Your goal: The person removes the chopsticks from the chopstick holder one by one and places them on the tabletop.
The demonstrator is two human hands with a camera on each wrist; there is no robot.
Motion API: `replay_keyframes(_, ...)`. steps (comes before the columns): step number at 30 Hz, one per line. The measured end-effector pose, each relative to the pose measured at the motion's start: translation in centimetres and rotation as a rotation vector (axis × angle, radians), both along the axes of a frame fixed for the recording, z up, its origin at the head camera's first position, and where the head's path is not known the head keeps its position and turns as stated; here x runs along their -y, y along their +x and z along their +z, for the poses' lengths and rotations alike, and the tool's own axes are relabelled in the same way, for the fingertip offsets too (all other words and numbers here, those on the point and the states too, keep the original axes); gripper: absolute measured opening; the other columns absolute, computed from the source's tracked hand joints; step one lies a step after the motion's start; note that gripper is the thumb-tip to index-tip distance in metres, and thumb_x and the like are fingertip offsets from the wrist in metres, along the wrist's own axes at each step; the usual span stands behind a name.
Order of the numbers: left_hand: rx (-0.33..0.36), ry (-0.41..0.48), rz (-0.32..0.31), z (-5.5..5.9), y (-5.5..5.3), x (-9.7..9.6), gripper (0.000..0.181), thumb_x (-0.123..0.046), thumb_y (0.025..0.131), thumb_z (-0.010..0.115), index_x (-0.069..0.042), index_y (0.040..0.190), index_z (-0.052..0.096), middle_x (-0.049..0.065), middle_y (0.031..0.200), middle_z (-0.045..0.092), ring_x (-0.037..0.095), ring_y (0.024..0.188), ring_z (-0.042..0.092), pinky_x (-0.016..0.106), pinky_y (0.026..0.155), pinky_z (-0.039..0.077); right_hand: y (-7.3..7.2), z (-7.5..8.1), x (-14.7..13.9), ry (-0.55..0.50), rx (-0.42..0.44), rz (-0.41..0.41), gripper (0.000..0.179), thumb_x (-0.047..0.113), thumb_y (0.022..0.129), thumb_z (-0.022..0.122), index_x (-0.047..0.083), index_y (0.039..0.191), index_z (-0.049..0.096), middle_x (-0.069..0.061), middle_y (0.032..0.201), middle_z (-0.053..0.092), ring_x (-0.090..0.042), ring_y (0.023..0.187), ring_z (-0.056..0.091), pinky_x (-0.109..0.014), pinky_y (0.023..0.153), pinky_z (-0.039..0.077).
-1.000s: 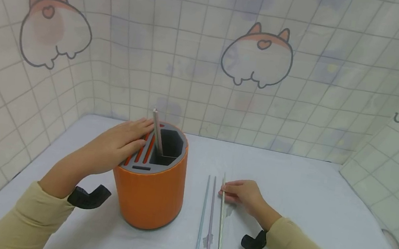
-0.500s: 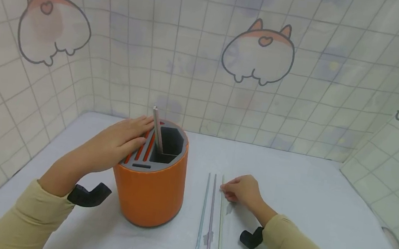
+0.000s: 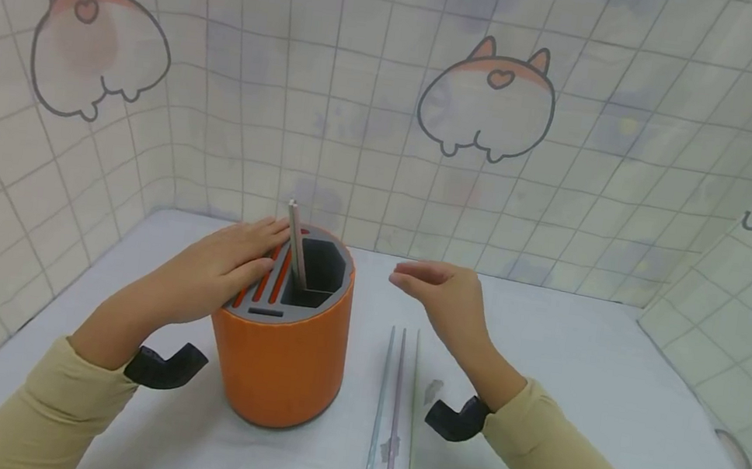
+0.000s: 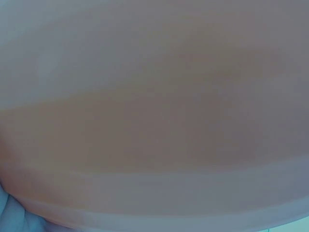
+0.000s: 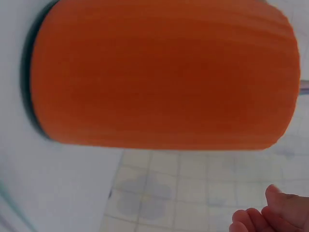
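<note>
An orange round utensil holder point(image 3: 277, 375) with a grey slotted top stands left of centre. My left hand point(image 3: 217, 266) rests on that top, fingers stretched over the slots. Out of the holder's dark compartment leans a slim silvery-pink chopstick or pair point(image 3: 297, 248). To the right, a blue chopstick point(image 3: 378, 415), a purple chopstick point(image 3: 396, 417) and a green chopstick point(image 3: 414, 419) lie side by side on the table. Above their far ends hovers my right hand point(image 3: 450, 302), fingers loosely bent and holding nothing. In the right wrist view its fingertips point(image 5: 248, 220) show below the holder.
The white table point(image 3: 566, 352) meets a tiled-pattern curtain point(image 3: 363, 108) with cartoon animals at the back and sides. Small grey patches point(image 3: 433, 392) mark the cloth near the chopsticks. A blurred pale surface fills most of the left wrist view.
My right hand has let go of the green chopstick and risen away from it, toward the back. The green chopstick lies slightly closer to the purple one. My left hand stays put.
</note>
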State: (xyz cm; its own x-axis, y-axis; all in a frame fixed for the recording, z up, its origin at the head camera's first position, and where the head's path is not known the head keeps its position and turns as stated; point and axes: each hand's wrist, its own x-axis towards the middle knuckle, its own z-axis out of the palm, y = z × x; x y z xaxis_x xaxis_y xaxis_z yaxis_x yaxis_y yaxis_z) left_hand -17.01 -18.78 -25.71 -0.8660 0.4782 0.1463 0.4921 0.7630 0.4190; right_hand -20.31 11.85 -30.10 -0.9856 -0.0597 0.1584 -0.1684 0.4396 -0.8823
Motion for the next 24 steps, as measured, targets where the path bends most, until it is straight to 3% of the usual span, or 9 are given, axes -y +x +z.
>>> replay_keyframes(3, -0.002, 0.002, -0.003, 0.1, 0.0, 0.0, 0.054, -0.033, 0.107, 0.038, -0.014, 0.157, 0.031, 0.008, 0.166, 0.024, 0.035, 0.155, 0.016, 0.062, 0.124, 0.014, 0.6, 1.8, 1.2, -0.068, -0.032, 0.047, 0.028, 0.026, 0.088, 0.076, 0.013, 0.113, 0.076, -0.004, 0.109, 0.077, -0.018, 0.109, 0.071, -0.036, 0.099, 0.056)
replay_keyframes(7, -0.002, 0.002, -0.007, 0.1, 0.0, 0.0, 0.054, -0.033, 0.107, 0.039, -0.014, 0.157, 0.032, 0.009, 0.166, 0.025, 0.035, 0.155, 0.016, 0.061, 0.124, 0.014, 1.0, 3.0, 2.6, -0.139, -0.058, 0.106, 0.029, 0.024, 0.087, 0.077, 0.013, 0.115, 0.076, -0.003, 0.109, 0.077, -0.015, 0.107, 0.071, -0.033, 0.097, 0.057)
replay_keyframes(15, 0.01, 0.004, -0.003, 0.1, -0.1, -0.3, 0.054, -0.033, 0.107, 0.038, -0.014, 0.157, 0.031, 0.008, 0.166, 0.025, 0.036, 0.155, 0.016, 0.063, 0.123, 0.014, 1.4, 3.7, 4.9, -0.18, -0.135, 0.211, 0.024, 0.021, 0.084, 0.08, 0.014, 0.107, 0.078, -0.001, 0.106, 0.077, -0.012, 0.112, 0.064, -0.037, 0.1, 0.055)
replay_keyframes(24, 0.002, 0.009, -0.009, 0.0, -0.1, -0.1, 0.053, -0.033, 0.107, 0.039, -0.014, 0.157, 0.032, 0.008, 0.166, 0.024, 0.036, 0.155, 0.016, 0.063, 0.123, 0.015, 1.5, 4.1, 7.2, -0.198, -0.118, 0.276, 0.02, 0.017, 0.083, 0.081, 0.009, 0.101, 0.08, -0.003, 0.104, 0.078, -0.012, 0.102, 0.068, -0.027, 0.086, 0.06)
